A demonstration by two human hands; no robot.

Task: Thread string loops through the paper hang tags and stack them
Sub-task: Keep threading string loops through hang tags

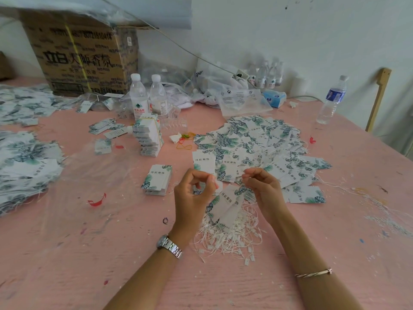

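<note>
head cam | faces forward-down over pink table [67,253] | close, wide-angle | single view

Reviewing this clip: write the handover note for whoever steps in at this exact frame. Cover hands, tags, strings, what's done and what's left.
Left hand: pinching a small white piece, apparently the string loop.
Right hand: fingertips pinched, seemingly on the same loop; the current tag hangs between the hands.
Spare loops: heaped on the table under the hands.
Done: strung tags spread loosely behind the hands.
Left: the neat stack and banded bundles look unstrung; the strung tags are not yet stacked.
</note>
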